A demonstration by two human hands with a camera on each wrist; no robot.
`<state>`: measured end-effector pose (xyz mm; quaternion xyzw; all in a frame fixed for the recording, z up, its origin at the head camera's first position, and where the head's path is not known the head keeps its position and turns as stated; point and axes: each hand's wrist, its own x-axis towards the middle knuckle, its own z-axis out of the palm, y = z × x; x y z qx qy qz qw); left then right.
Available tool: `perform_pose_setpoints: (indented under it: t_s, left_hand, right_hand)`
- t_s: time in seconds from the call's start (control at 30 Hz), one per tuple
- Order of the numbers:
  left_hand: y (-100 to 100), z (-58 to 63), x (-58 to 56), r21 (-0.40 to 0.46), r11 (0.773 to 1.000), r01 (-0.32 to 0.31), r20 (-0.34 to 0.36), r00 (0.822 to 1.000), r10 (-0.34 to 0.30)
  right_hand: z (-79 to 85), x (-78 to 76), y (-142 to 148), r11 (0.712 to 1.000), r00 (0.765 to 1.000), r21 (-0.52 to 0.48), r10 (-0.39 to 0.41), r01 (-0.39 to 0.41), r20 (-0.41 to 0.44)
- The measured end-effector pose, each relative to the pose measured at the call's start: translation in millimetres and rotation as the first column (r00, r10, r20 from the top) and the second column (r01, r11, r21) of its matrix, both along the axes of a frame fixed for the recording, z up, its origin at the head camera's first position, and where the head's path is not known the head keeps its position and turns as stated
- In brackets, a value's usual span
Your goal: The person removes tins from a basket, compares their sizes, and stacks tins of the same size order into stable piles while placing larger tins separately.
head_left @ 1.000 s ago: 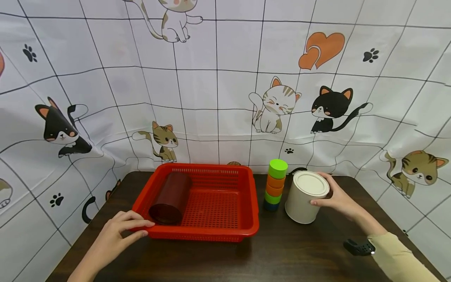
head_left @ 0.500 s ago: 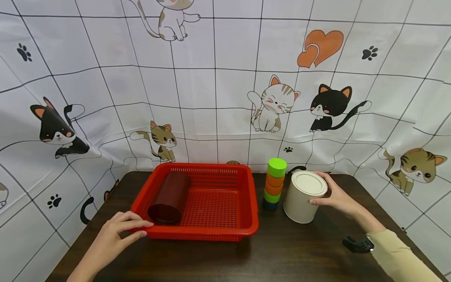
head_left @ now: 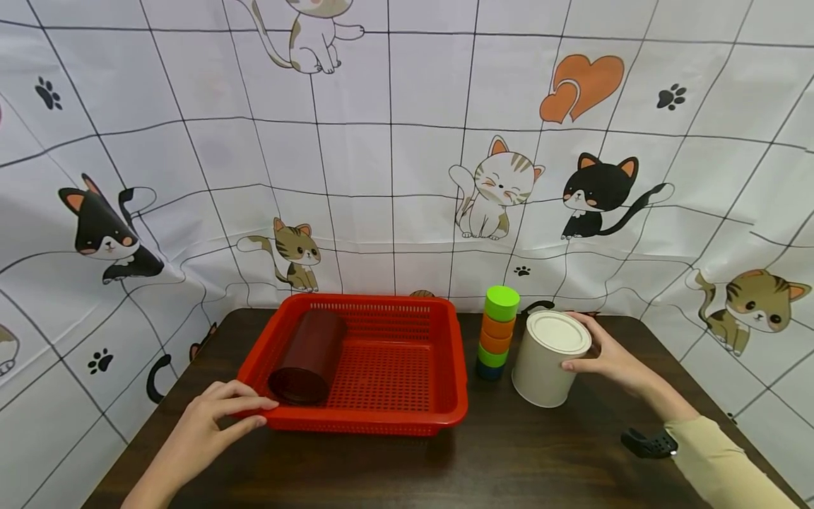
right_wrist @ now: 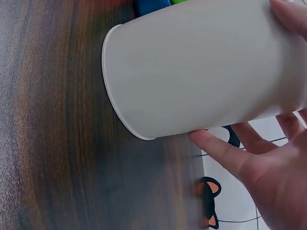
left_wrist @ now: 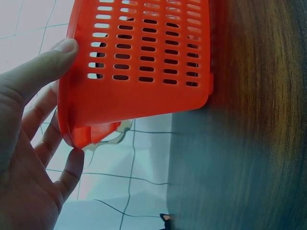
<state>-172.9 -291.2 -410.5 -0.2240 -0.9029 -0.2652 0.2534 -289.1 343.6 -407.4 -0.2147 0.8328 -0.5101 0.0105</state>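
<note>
A red perforated basket (head_left: 365,423) stands on the dark wooden table (head_left: 509,459). Inside it, a dark red can (head_left: 308,357) lies on its side along the left wall. My left hand (head_left: 251,413) grips the basket's near left corner, thumb on the rim; in the left wrist view the fingers (left_wrist: 72,165) curl under the basket (left_wrist: 144,52). To the right, my right hand (head_left: 604,357) holds an upright cream can (head_left: 543,371) with a flat lid, thumb in front and fingers behind. The right wrist view shows the cream can (right_wrist: 201,72) against the palm.
A stack of coloured cups (head_left: 498,332), green on top, stands between the basket and the cream can. A small black object (head_left: 649,444) lies on the table near my right sleeve. A cat-print cloth (head_left: 394,177) hangs behind the table.
</note>
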Motion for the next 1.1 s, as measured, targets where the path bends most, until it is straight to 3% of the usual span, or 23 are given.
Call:
perform_pose_setpoints:
  t_s: [0.3, 1.1]
  left_hand:
    - [-1.6, -1.4, 0.5, -0.002, 1.000, 0.002, -0.011, 1.000, -0.003]
    - [-0.5, -1.8, -0.9, 0.005, 1.000, 0.015, -0.039, 0.999, -0.015]
  right_hand:
    - [4.1, -1.2, 2.9, 0.999, 0.998, -0.003, 0.043, -0.043, 0.049]
    - [7.0, -4.8, 12.7, 0.996, 0.994, 0.012, 0.090, -0.091, 0.058]
